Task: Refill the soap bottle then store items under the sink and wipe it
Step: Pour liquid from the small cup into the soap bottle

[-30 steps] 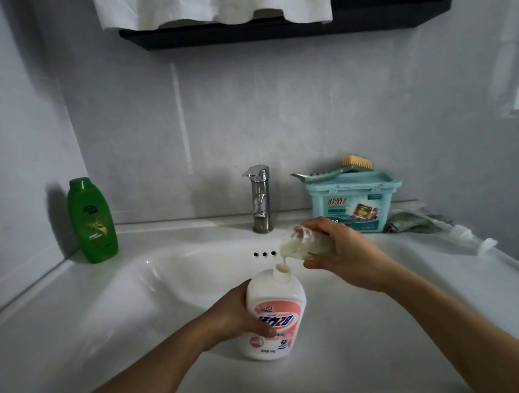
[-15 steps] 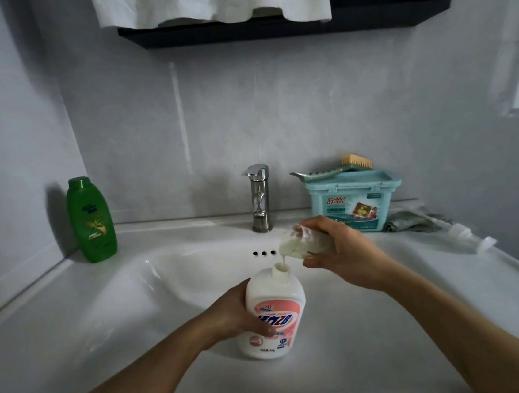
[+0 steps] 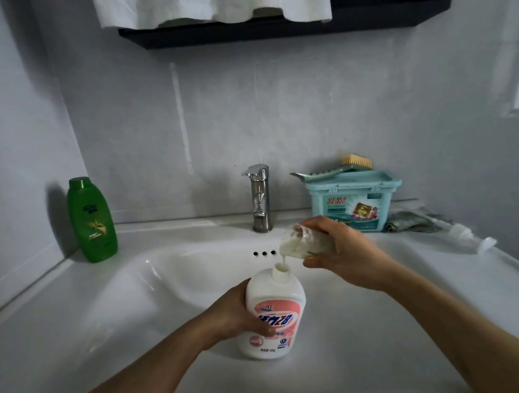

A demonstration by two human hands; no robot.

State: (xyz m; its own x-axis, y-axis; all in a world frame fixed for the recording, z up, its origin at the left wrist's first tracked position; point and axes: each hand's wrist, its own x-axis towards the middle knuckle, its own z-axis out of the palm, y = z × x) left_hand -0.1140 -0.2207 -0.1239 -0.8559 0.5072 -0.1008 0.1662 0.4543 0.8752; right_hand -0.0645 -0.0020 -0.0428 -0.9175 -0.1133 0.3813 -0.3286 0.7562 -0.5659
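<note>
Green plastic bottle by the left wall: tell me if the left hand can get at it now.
Probably not yet: the left hand grips the white pink-labelled soap bottle mid-pour. Nothing stands between it and the green plastic bottle, though.

green bottle, teal box, white-and-pink soap bottle

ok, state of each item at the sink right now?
soap bottle: upright, neck open, held by left hand.
clear container: tilted in right hand, pouring white liquid into the bottle neck.
pump head: off, lying on the counter.
faucet: no water running.
green bottle: upright, cap on.
teal box: lid closed, brush on top.
cloth: crumpled on the counter.
</note>
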